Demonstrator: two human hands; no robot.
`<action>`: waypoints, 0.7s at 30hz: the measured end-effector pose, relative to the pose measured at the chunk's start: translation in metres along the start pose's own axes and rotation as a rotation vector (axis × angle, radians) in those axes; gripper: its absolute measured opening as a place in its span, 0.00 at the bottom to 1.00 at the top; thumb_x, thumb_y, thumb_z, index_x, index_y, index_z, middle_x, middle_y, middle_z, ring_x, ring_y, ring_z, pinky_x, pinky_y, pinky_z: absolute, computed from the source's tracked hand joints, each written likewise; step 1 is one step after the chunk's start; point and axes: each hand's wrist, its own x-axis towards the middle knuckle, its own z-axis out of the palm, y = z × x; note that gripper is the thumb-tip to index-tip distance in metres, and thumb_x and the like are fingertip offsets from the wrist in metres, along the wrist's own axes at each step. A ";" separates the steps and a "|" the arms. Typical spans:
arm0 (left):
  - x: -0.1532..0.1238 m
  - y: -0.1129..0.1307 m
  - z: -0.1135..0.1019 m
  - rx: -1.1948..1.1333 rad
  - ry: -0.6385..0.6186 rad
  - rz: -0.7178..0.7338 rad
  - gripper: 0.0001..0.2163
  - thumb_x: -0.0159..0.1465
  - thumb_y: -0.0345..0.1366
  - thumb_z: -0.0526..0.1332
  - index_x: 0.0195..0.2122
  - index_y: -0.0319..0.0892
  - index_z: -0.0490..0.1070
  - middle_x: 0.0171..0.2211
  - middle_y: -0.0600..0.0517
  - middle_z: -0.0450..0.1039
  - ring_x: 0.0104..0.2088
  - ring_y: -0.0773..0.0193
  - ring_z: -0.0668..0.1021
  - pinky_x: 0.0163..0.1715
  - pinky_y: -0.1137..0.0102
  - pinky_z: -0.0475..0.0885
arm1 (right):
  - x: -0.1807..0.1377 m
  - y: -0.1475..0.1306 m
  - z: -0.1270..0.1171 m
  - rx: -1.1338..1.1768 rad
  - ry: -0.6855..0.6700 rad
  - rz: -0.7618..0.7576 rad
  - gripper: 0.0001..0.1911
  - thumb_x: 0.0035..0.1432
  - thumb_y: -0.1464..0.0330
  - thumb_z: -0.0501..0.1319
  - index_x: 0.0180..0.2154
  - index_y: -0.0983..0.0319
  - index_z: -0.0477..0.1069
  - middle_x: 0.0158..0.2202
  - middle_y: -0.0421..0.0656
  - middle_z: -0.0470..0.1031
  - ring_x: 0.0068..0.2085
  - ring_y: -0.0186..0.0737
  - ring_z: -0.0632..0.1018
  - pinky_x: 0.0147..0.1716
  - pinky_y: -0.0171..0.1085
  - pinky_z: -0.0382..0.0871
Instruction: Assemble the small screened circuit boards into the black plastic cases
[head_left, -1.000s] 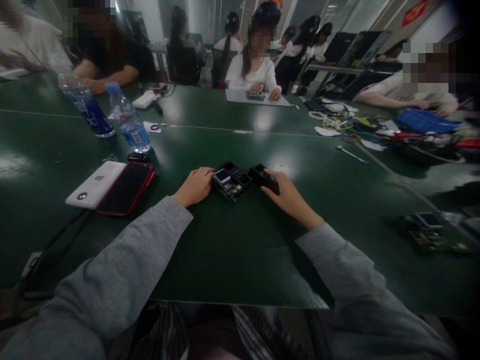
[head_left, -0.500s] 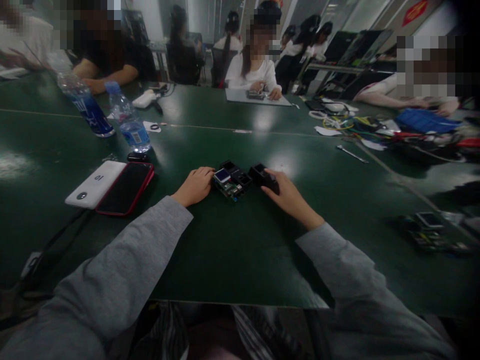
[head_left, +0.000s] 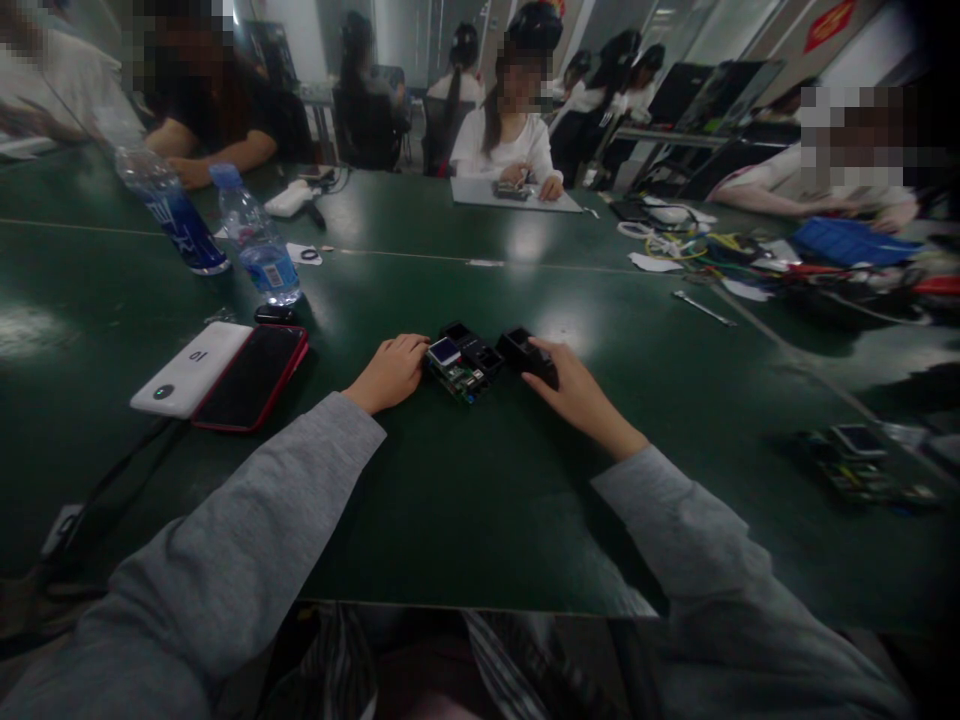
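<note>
A small green circuit board with a little screen [head_left: 447, 352] lies on the table, against a black plastic housing [head_left: 474, 348]. My left hand [head_left: 391, 372] rests palm down at the board's left edge, its bent fingers closed against that edge; the thumb is mostly hidden. To the right, my right hand [head_left: 574, 385] grips a black box-like plastic part [head_left: 519, 348] between thumb and fingers. The hollow side of this part faces up, and its left end is close beside the black housing.
On the left are a red-edged phone [head_left: 251, 378], a white power bank [head_left: 191, 370] and two water bottles, the nearer one [head_left: 262, 245] blue-capped. To the right lie a wrench [head_left: 703, 308], tangled wires [head_left: 720, 250], a blue tray [head_left: 855, 245] and another circuit board [head_left: 862, 465]. Other people sit across the table.
</note>
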 end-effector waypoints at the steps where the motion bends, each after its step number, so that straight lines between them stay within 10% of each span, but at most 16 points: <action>1: 0.000 0.000 0.000 0.000 -0.003 -0.001 0.18 0.68 0.29 0.51 0.57 0.36 0.66 0.60 0.41 0.67 0.60 0.53 0.69 0.58 0.54 0.66 | 0.000 0.000 0.000 0.001 -0.002 0.003 0.29 0.64 0.59 0.58 0.64 0.57 0.57 0.55 0.52 0.67 0.54 0.54 0.73 0.55 0.58 0.69; 21: 0.000 0.000 0.000 0.010 0.004 0.002 0.17 0.68 0.29 0.52 0.57 0.37 0.66 0.59 0.41 0.67 0.59 0.53 0.69 0.58 0.56 0.67 | 0.000 0.001 0.001 0.012 -0.002 0.017 0.30 0.64 0.58 0.58 0.64 0.57 0.57 0.56 0.52 0.67 0.54 0.54 0.73 0.56 0.58 0.69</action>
